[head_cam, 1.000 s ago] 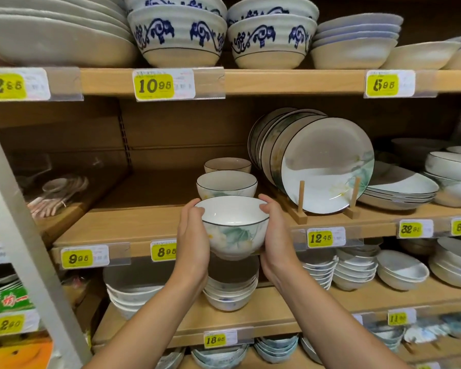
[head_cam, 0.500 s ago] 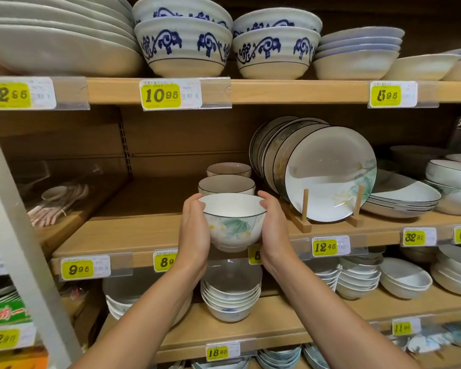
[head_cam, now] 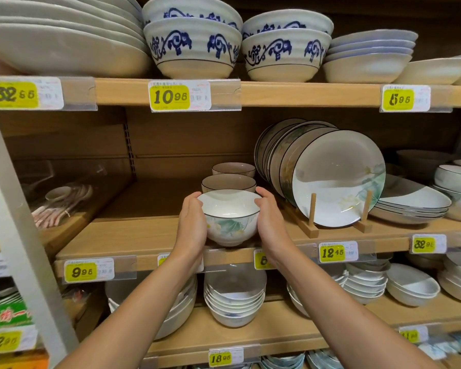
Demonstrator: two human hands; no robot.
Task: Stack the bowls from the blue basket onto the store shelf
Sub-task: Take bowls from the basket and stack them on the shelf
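Observation:
I hold a white bowl point(head_cam: 229, 219) with a dark rim and a green leaf pattern between both hands. My left hand point(head_cam: 190, 227) grips its left side and my right hand point(head_cam: 270, 222) grips its right side. The bowl's foot sits at the front edge of the wooden middle shelf point(head_cam: 133, 235); whether it touches the board I cannot tell. Right behind it stand two matching bowls in a row, the nearer bowl point(head_cam: 228, 182) and the farther bowl point(head_cam: 233, 169). The blue basket is out of view.
Upright plates point(head_cam: 336, 177) lean in a wooden rack just right of my right hand. The shelf's left part holds spoons point(head_cam: 61, 203) behind a clear divider. Large blue-patterned bowls point(head_cam: 192, 46) fill the shelf above; stacked white bowls point(head_cam: 234, 299) sit on the shelf below.
Both hands have carried the bowl up and forward from in front of the lower shelf to the front edge of the middle shelf, close to the two matching bowls.

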